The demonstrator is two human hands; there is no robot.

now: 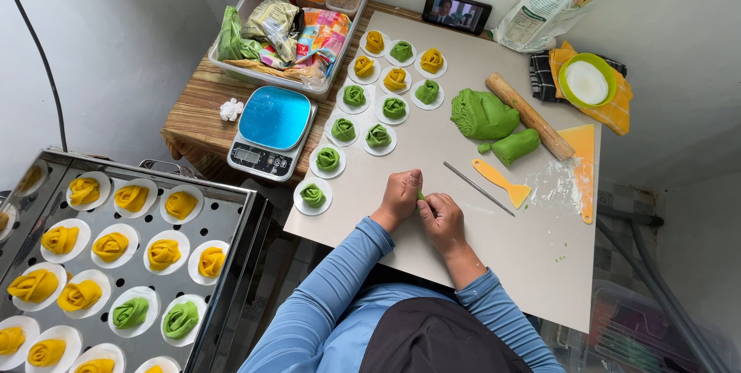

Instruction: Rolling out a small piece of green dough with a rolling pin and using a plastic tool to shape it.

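Small green dough piece (421, 194) pinched between my two hands, just above the grey board (463, 103) near its front edge. Left hand (399, 197) curled around it, fingers closed on the dough; right hand (442, 218) pressed in from the other side, fingertips pinching the same piece. Most of the piece hidden by my fingers.

Just right of my hands: thin metal rod (478, 188) and yellow scraper (502, 182), lying flat, apart from the hands. Beyond them the big green dough lump (484, 114), a smaller lump (515, 146), a rolling pin (529, 115). Nothing between hands and those.

Left of the hands, a rolled green bun (312, 195) on a white paper round, first of rows of green and yellow buns running up the board. Scale (272, 131) on the desk (193, 110) beside them.

Steamer tray (231, 226) far left: yellow buns mostly, two green. Plastic tub (289, 22) at back holds packets.
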